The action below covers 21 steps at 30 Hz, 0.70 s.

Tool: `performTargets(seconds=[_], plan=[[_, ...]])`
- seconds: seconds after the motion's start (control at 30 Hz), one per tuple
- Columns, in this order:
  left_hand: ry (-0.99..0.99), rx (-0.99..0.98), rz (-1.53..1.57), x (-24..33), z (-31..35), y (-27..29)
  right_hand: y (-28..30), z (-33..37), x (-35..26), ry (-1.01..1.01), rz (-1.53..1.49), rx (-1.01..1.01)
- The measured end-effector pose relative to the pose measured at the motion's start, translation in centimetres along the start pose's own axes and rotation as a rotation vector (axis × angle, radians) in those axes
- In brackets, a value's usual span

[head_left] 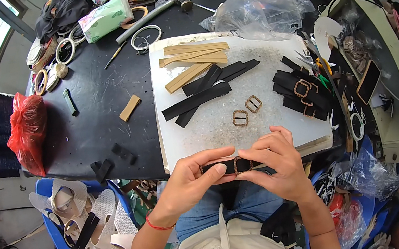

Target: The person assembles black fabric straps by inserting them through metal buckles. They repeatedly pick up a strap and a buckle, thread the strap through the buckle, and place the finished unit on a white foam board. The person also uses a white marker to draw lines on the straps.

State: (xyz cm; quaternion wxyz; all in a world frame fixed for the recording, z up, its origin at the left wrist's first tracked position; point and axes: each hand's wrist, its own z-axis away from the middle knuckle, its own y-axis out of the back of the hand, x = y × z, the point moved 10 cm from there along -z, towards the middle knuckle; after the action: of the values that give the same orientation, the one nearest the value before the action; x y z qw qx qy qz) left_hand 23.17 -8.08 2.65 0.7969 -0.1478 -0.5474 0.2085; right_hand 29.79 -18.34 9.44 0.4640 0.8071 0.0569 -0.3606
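Note:
Between my two hands, just over the near edge of the white board, is a short black strap with a square brown buckle around it. My left hand pinches the strap's left part, thumb in front. At the buckle, my right hand grips the strap's right part with thumb and fingers. Two loose brown buckles lie on the board beyond my hands. Farther off, several loose black straps cross one another below a stack of tan straps.
Black straps with buckles are heaped on the board's right side, near orange-handled scissors. A red plastic bag sits on the table's left edge. A clear plastic bag lies at the back. Blue basket of white shoe parts stands lower left.

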Motion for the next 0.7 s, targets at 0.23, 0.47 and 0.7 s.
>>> performTargets(seconds=[0.23, 0.47, 0.7], plan=[[-0.027, 0.039, 0.024, 0.2, -0.1, -0.4, 0.2, 0.1, 0.2, -0.018, 0.000, -0.018], [-0.791, 0.660, -1.243, 10.8, 0.8, 3.2, 12.7, 0.2, 7.0, -0.206, 0.494, 0.406], [-0.708, 0.584, -1.091, 9.6, 0.2, 4.6, 7.3, -2.5, 2.2, 0.055, 0.520, 0.362]])
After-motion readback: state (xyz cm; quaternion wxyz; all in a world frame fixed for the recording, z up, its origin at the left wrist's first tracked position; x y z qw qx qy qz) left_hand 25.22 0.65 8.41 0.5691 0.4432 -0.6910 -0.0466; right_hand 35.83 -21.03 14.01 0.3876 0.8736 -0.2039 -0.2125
